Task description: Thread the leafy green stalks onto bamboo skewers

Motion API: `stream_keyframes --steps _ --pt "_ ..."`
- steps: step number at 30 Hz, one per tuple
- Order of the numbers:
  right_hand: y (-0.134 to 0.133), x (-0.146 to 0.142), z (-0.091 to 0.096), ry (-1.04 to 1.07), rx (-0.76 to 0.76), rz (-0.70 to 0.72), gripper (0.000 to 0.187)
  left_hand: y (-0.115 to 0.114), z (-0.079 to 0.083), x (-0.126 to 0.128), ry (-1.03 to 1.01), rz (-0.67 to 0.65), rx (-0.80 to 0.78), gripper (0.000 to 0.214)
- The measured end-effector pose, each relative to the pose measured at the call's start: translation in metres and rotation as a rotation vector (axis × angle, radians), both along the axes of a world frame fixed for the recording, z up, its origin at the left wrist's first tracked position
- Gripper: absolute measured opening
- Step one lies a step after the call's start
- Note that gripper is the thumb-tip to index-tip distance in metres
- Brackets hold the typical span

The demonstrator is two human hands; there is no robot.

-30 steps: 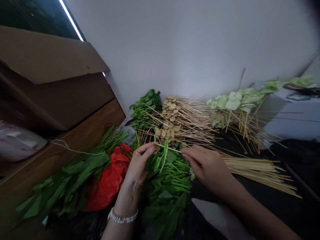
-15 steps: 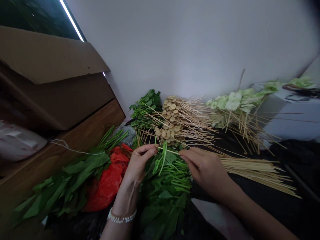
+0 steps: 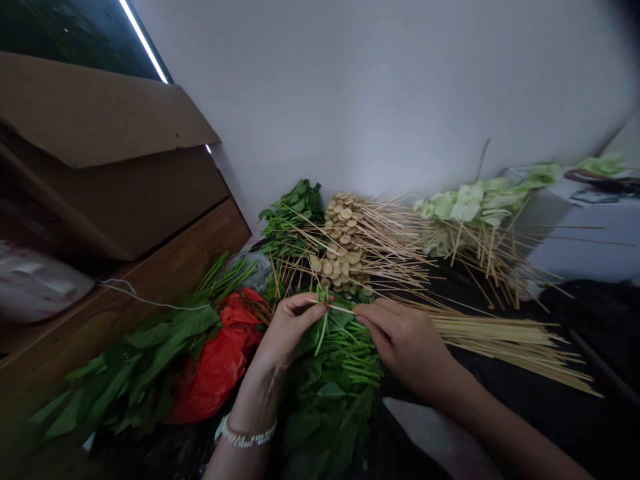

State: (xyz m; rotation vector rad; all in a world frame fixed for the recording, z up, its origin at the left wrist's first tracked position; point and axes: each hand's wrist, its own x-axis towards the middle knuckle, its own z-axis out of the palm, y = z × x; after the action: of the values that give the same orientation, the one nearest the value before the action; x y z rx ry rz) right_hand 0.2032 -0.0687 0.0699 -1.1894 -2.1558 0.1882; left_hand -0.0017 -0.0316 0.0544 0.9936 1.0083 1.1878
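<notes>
My left hand (image 3: 290, 330) pinches a folded green leaf stalk (image 3: 323, 313) between thumb and fingers. My right hand (image 3: 407, 343) grips a thin bamboo skewer (image 3: 340, 309) whose tip goes through that stalk. Both hands hover over a heap of green leafy vegetables (image 3: 335, 380) on a dark surface. A pearl bracelet (image 3: 245, 433) circles my left wrist.
Loose bamboo skewers (image 3: 505, 340) lie to the right. Behind are skewered mushroom slices (image 3: 345, 240), skewered dark greens (image 3: 293, 213) and pale cabbage skewers (image 3: 475, 213). A red plastic bag (image 3: 220, 360) and more greens (image 3: 145, 360) lie left, beside a wooden ledge (image 3: 125, 293) and cardboard box (image 3: 100, 153).
Both hands have drawn closer together and dropped slightly. The stalk is now bunched tighter on the skewer, with my left fingers nearer the skewer tip.
</notes>
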Motion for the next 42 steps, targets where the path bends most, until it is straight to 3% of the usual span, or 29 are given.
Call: stream_keyframes --steps 6,11,15,18,20,22,25,28,34,38,40,42 --pt "-0.003 -0.004 -0.006 -0.023 0.012 -0.005 0.032 -0.001 -0.006 0.006 -0.037 0.001 0.010 0.028" --pt "-0.003 -0.007 -0.008 -0.027 0.040 0.013 0.028 0.000 -0.013 0.014 0.027 -0.117 0.073 0.028" --pt "0.002 0.007 0.001 0.017 0.136 -0.071 0.026 0.005 -0.007 0.012 0.146 -0.047 0.181 0.038" --pt "0.007 0.025 0.011 0.072 0.286 -0.184 0.024 0.006 -0.003 0.009 0.372 -0.009 0.352 0.027" --pt "0.009 0.034 0.015 0.065 0.343 -0.221 0.024 0.004 -0.005 0.010 0.645 -0.114 0.511 0.014" --pt "0.009 0.036 0.016 0.043 0.355 -0.230 0.024 0.002 -0.012 0.013 0.924 -0.259 0.633 0.018" --pt "0.008 0.033 0.015 0.031 0.349 -0.217 0.024 -0.001 -0.023 0.017 1.212 -0.360 0.677 0.021" --pt "0.006 0.029 0.014 0.035 0.346 -0.201 0.024 0.001 -0.027 0.018 1.341 -0.391 0.666 0.014" --pt "0.006 0.028 0.013 0.034 0.345 -0.202 0.025 0.003 -0.024 0.019 1.376 -0.395 0.646 0.010" --pt "0.007 0.029 0.012 0.029 0.346 -0.206 0.025 0.007 -0.026 0.015 1.289 -0.395 0.617 0.006" --pt "0.007 0.030 0.013 0.030 0.342 -0.204 0.025 0.011 -0.026 0.009 1.161 -0.330 0.632 0.005" --pt "0.008 0.031 0.015 0.039 0.346 -0.202 0.024 0.015 -0.021 0.002 0.972 -0.183 0.641 0.005"
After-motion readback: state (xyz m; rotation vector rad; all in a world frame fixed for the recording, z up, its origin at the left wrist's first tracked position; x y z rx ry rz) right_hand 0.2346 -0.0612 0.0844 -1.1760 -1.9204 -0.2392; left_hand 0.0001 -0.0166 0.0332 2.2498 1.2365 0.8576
